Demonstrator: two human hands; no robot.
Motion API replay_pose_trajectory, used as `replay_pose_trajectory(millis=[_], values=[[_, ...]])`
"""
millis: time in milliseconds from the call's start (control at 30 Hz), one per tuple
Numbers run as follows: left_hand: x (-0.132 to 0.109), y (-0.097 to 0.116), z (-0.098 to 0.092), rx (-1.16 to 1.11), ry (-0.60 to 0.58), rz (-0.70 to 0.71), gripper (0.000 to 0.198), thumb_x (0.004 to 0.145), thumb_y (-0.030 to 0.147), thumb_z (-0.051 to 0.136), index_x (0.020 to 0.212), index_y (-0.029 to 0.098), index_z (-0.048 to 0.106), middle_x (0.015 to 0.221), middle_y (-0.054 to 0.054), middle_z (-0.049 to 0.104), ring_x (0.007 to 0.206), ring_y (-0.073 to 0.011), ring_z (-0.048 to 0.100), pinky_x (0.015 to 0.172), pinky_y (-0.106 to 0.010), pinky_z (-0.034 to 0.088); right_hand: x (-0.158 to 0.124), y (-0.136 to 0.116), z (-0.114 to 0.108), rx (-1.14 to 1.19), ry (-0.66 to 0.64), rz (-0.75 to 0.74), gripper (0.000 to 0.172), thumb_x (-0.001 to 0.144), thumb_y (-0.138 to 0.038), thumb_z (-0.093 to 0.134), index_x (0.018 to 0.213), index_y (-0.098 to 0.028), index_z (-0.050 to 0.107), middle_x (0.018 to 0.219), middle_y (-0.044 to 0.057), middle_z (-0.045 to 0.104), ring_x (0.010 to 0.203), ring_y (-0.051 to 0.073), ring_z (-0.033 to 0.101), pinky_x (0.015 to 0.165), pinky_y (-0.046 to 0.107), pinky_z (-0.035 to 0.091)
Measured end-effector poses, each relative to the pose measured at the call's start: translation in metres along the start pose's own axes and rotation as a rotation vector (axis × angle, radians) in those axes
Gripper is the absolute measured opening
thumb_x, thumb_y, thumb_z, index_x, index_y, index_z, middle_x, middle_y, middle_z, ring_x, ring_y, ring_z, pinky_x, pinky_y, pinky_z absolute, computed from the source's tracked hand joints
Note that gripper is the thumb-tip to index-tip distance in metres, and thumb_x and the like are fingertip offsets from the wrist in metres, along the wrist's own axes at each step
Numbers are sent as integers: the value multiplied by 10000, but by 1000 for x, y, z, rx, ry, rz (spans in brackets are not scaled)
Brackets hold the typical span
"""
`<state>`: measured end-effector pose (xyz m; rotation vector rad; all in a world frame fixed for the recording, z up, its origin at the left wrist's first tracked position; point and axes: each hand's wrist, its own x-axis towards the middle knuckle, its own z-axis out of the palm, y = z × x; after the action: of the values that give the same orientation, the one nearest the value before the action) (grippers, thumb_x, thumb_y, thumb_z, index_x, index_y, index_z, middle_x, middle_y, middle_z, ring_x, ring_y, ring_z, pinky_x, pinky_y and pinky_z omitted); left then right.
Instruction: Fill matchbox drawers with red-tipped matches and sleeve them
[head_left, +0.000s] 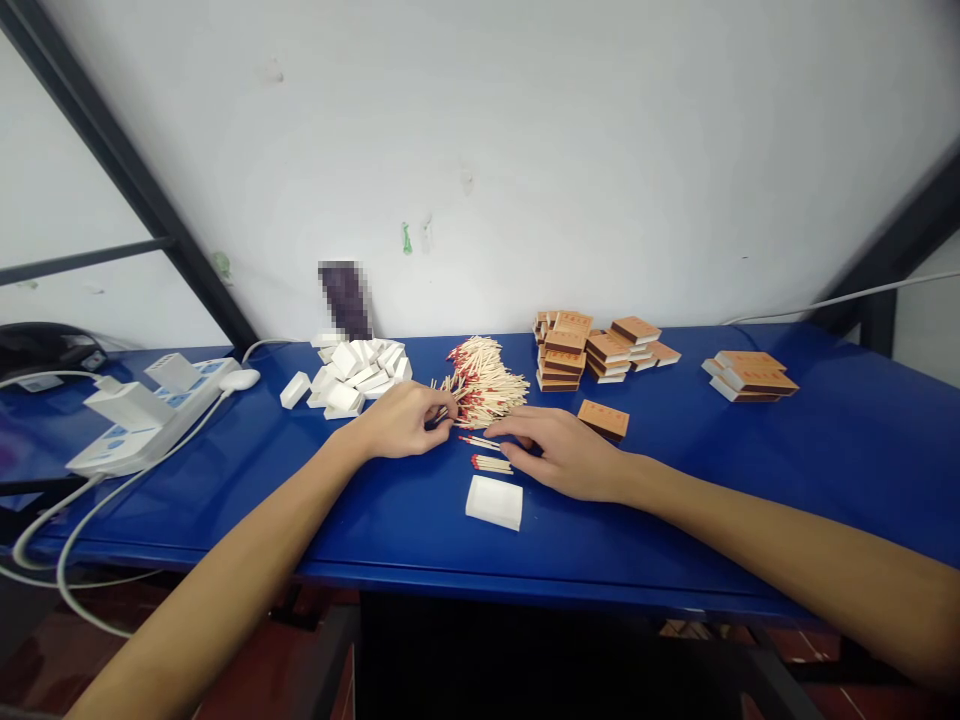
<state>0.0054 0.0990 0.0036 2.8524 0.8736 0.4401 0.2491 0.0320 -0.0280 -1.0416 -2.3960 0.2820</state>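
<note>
My left hand [409, 418] is curled at the left edge of a heap of red-tipped matches [491, 390], its fingers closed around some matches [448, 384] that partly show above them. Across from it, my right hand [559, 452] has its index finger and thumb apart, fingertips at a few loose matches [480, 442] on the table. Just below those lies a small neat row of matches [491, 464], heads to the left. Nearest the front edge is a single white matchbox tray [495, 502], lying flat.
White matchbox trays [360, 372] are piled left of the heap. Stacked orange matchbox covers [562, 350] stand behind on the right, one cover [604, 418] lies nearer, and more boxes [754, 375] sit far right. A power strip [150, 425] with cables occupies the blue table's [675, 540] left end.
</note>
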Motion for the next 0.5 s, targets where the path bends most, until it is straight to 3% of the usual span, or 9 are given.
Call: replay_pose_trajectory(millis=[300, 500], values=[[-1, -3, -2, 57, -37, -25, 135, 786, 221, 545, 822, 174, 667, 534, 47, 485, 478, -95, 423, 538, -234, 304, 2, 1, -1, -44, -59, -3, 279, 925, -141, 466, 1054, -188, 708, 893, 52, 664, 780, 164, 586, 710, 282, 419], [0, -4, -1, 60, -32, -18, 132, 790, 204, 546, 816, 170, 671, 530, 53, 482, 464, -83, 399, 532, -231, 292, 3, 2, 0, -48, 64, 113, 248, 858, -119, 481, 953, -185, 700, 862, 33, 667, 743, 155, 575, 672, 269, 388]])
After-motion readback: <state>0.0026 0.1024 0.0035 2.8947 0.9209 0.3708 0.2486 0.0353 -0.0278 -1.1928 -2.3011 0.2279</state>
